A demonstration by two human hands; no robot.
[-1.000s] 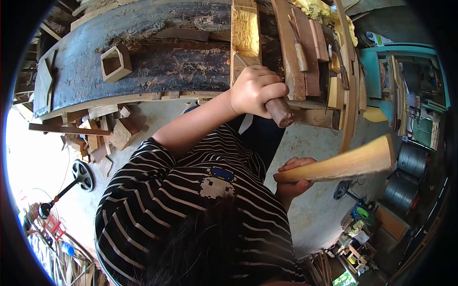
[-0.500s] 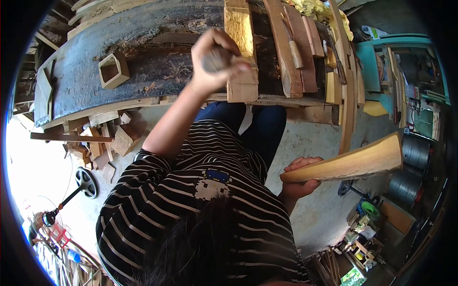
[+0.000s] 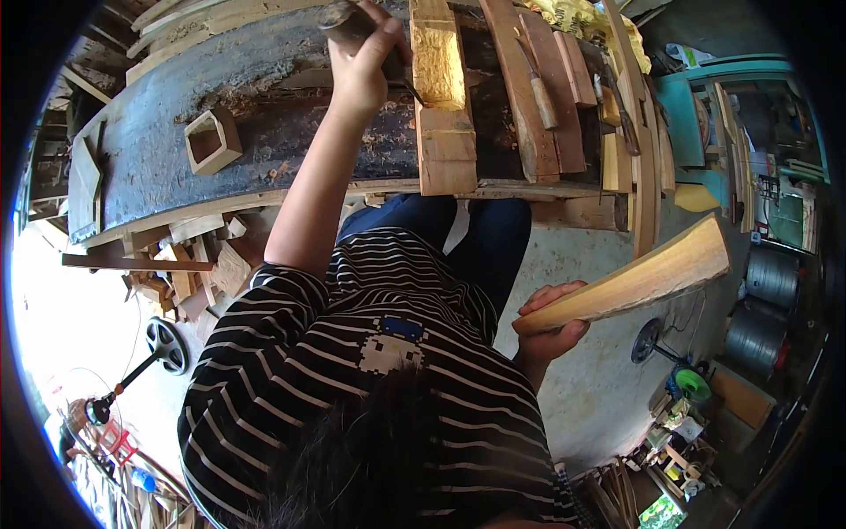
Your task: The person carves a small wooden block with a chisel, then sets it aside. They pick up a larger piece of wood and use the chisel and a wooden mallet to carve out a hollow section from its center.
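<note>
A chisel [image 3: 348, 25] is held in my left hand [image 3: 359, 75], its fingers wrapped round the thick handle. The thin dark blade slants down to the left edge of the hollow in a light wooden block [image 3: 448, 145]. That hollow has rough, yellowish walls and floor. On the right, away from the bench, my right hand [image 3: 555, 326] is closed round the narrow end of a long, thick piece of wood [image 3: 648, 275]. Its wide end points up and to the right.
A hollow hexagonal wooden piece [image 3: 212, 141] sits on the dark workbench slab [image 3: 141, 159]. Right of the block lie planks [image 3: 520, 106] and a wooden-handled tool [image 3: 541, 99]. Wood offcuts [image 3: 181, 269] are piled below the bench at the left. Metal drums [image 3: 758, 331] stand at the right.
My left hand has moved left and up with the chisel, off the block's near part, and the blade now shows. The wide end of the wood in my right hand has swung upward.
</note>
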